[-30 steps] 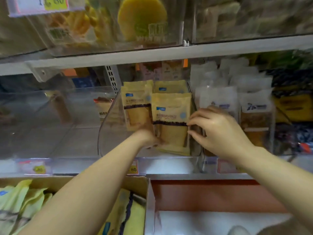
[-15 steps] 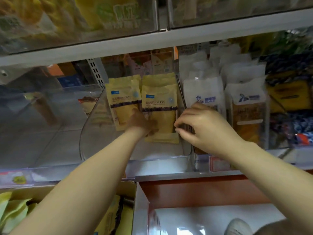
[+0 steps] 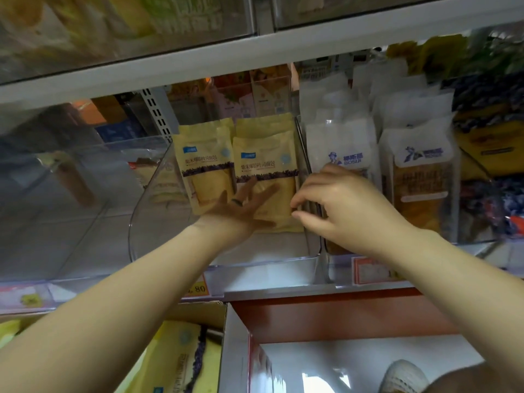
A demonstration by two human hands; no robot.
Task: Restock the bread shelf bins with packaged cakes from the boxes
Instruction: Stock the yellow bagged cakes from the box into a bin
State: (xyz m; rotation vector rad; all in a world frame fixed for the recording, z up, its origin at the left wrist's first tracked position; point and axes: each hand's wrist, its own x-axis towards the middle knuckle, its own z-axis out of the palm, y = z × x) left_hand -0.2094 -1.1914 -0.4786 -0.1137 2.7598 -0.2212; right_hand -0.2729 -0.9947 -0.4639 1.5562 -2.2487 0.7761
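Two rows of yellow cake packets stand upright in a clear plastic bin [image 3: 263, 265] on the middle shelf. My left hand [image 3: 243, 205], fingers spread and straight, presses flat against the lower half of the front right packet [image 3: 265, 163]. The front left packet [image 3: 204, 163] stands beside it, untouched. My right hand [image 3: 337, 205] has its fingers curled around the packet's right edge at the bin's clear side wall [image 3: 304, 165]; whether it pinches the packet or the wall is unclear. More yellow packets [image 3: 181, 355] lie in a cardboard box below.
White-topped bread bags [image 3: 340, 154] fill the bin to the right, with dark and yellow packs further right. The clear bin to the left [image 3: 85, 194] holds one small pack at the back. A red-and-white box [image 3: 340, 321] sits below the shelf. Price tags [image 3: 198, 289] line the shelf edge.
My left hand opened from a grip low on the packets to a flat spread palm on the right packet. The view shifted closer; my right hand stayed at the packet's right edge.
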